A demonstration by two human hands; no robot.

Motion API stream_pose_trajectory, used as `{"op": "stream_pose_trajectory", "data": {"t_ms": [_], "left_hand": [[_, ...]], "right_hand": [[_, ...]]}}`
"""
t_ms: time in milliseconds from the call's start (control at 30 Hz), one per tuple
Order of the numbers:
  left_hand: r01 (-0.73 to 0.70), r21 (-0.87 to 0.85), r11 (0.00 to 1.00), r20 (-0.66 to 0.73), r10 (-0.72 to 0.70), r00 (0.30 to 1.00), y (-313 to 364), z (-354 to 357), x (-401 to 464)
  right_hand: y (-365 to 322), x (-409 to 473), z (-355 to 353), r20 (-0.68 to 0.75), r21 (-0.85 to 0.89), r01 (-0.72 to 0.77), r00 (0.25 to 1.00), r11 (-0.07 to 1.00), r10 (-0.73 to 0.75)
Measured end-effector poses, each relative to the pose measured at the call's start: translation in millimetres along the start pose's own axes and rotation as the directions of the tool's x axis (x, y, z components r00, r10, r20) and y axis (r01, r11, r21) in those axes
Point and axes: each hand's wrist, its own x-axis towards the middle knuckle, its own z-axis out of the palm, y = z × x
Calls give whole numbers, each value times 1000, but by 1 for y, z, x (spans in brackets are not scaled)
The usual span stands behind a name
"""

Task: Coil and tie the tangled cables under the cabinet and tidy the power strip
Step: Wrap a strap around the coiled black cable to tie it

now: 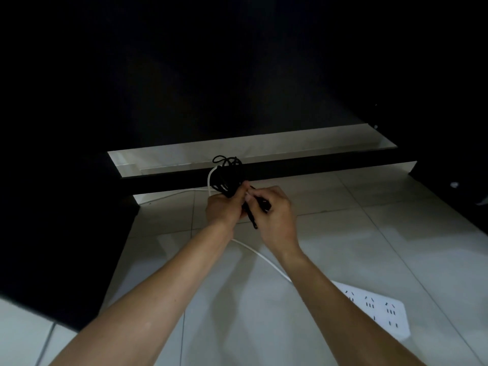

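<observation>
In the head view, a bundle of black cables (227,175) is held above the tiled floor (343,233), just in front of the black cabinet (66,207) and level with its lower rail. The bundle is gripped by the left hand (224,210), whose fingers are curled round the gathered loops. A loose black end (250,216) hangs down from that grip, and a thin black piece (a tie or a cable end, it cannot be told which) is pinched by the curled fingers of the right hand (274,215), which touches the left. A white cable (260,256) is looped beside the bundle, is passed along the floor under the cabinet rail, and is also led nearer the person from the cabinet to a white power strip (377,310), which lies flat on the floor, well apart from the bundle and partly hidden by the right forearm.
</observation>
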Motion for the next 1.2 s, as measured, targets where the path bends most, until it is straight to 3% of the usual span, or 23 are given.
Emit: {"op": "stream_pose_trajectory", "data": {"t_ms": [100,233,333,433,567,800,867,967,1067,1200], "left_hand": [[20,1,1000,7,-20,1000,-5,-2,0],[83,-45,996,44,-81,996,-5,-1,-3],[104,-76,992,34,-102,994,-3,1,-4],[72,-14,997,11,-72,997,-5,1,-2],[83,-72,994,90,-77,993,-10,2,-3],[-33,-17,999,222,36,974,-13,-6,5],[-74,24,997,249,66,966,-16,-13,8],[-116,56,992,311,93,946,-21,-23,17],[-114,25,993,356,98,929,-17,-21,16],[-114,32,993,383,93,919,-13,-13,15]], "right_hand": [[9,-6,-2,21,-220,207,978,953,-207],[19,-7,-5,24,-559,365,905,745,-425],[21,-6,-6,46,-634,406,869,658,-493],[19,-8,-7,72,-630,393,888,670,-453],[24,-3,-6,104,-557,316,944,768,-313],[30,-1,-7,94,-527,294,953,798,-289],[29,-4,-8,110,-461,261,965,848,-237],[32,-3,-14,168,-124,94,983,988,-72],[28,10,-18,189,192,-229,963,954,193],[28,29,-26,188,227,-336,936,914,298]]}}
